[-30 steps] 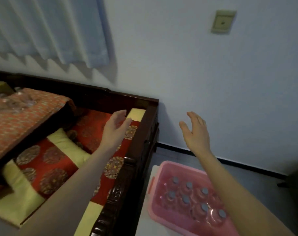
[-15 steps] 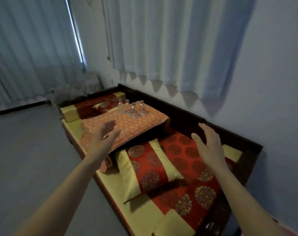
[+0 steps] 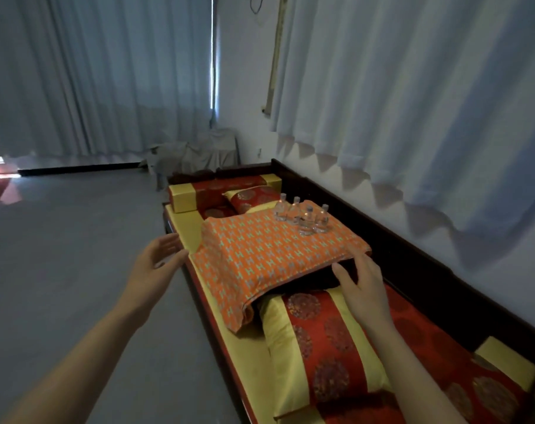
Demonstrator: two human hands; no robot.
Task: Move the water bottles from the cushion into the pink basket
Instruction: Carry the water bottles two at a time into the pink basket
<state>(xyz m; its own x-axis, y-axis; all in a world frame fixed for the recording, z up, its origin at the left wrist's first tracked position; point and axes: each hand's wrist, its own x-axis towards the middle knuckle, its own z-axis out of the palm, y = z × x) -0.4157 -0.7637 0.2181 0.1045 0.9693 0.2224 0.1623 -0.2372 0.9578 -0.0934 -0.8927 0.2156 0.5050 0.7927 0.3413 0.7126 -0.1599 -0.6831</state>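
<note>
Several clear water bottles (image 3: 303,214) stand upright in a tight cluster at the far right corner of the orange patterned cushion (image 3: 260,255), which lies on a dark wooden bench (image 3: 398,252) in the head view. The left hand (image 3: 157,267) hovers over the grey floor (image 3: 61,255) just beside the cushion's near left edge, fingers loosely spread, holding nothing. The right hand (image 3: 362,289) is at the cushion's near right corner, fingers straight and apart, gripping nothing; whether it touches the cloth cannot be told. A red and yellow pillow (image 3: 318,341) lies partly under the cushion's near edge. A matching bolster (image 3: 217,194) lies across the bench's far end. Pale curtains (image 3: 413,102) hang along the wall.
</note>
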